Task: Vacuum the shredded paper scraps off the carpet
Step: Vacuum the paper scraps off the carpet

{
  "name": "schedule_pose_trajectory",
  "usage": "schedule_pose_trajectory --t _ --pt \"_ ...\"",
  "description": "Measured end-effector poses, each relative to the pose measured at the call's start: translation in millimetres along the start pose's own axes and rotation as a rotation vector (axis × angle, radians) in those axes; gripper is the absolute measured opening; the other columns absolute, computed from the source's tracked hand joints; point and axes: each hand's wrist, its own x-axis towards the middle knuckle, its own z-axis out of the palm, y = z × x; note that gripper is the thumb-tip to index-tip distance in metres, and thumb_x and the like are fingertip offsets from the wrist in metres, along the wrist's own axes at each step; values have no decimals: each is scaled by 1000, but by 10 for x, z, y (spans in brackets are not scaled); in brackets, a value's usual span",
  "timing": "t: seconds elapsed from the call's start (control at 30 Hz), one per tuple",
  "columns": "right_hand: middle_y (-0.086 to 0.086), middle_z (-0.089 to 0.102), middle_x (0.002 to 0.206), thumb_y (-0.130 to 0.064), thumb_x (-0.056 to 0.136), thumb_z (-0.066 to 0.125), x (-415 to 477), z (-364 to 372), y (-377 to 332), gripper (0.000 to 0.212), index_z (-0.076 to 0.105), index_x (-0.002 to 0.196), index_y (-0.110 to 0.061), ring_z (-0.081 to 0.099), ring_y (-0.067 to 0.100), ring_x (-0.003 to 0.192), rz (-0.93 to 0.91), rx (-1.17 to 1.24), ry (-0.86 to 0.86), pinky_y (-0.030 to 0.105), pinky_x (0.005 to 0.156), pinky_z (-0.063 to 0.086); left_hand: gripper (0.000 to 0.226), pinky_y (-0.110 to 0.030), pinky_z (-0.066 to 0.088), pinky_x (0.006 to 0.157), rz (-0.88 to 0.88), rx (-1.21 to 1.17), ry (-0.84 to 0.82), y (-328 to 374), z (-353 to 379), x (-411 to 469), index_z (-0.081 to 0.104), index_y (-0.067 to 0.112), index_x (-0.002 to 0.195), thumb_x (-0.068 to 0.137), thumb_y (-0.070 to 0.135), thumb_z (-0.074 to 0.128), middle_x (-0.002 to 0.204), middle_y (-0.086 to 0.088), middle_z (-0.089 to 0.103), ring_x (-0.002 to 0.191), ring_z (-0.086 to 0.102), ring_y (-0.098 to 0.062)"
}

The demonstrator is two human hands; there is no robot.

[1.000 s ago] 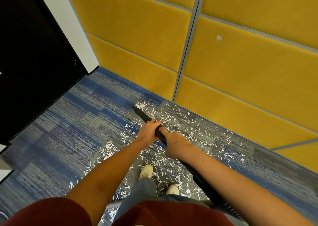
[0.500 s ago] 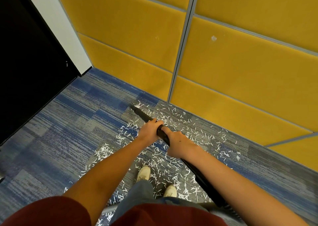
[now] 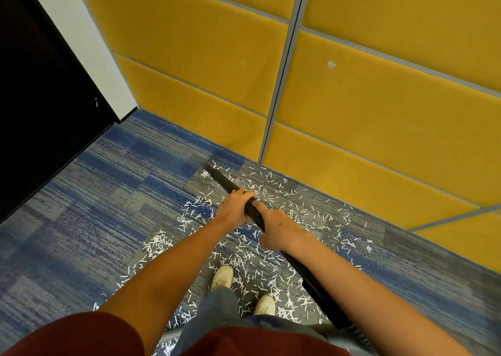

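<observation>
White paper scraps [image 3: 244, 260] are lying scattered over the blue-grey carpet [image 3: 95, 206], thickest around the person's pale shoes [image 3: 222, 277] and reaching to the foot of the yellow wall [image 3: 352, 125]. A black vacuum tube [image 3: 219, 178] is slanting across them, its far tip sitting among scraps near the wall; it looks to be touching the carpet, though the angle is making that hard to judge. The middle of the tube is hiding under the hands, and its near end is passing beneath the right forearm and getting cut off by a red shirt at the bottom edge. The left hand [image 3: 234, 206] is wrapping its grip round the tube farther forward, fingers curled over the top. The right hand [image 3: 279, 228] is clasping the tube just behind it, grip likewise closed. A dark panel [image 3: 35, 111] is filling the left side.
</observation>
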Motion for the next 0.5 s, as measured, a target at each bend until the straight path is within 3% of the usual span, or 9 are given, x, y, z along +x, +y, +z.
schedule_pose_trajectory --t 0.3,0.5 --pt "7 51 98 -2 85 58 -84 46 132 80 16 147 -29 57 22 79 39 10 25 29 63 51 31 -45 51 80 70 -30 -28 173 98 40 57 17 110 81 5 62 112 -6 56 98 57 -31" --pt "1 45 83 4 83 54 -90 23 144 82 17 148 -31 53 15 65 27 21 19 23 49 43 30 -45 51 78 53 -18 -20 170 99 14 56 17 109 82 5 61 112 -6 56 99 57 -32"
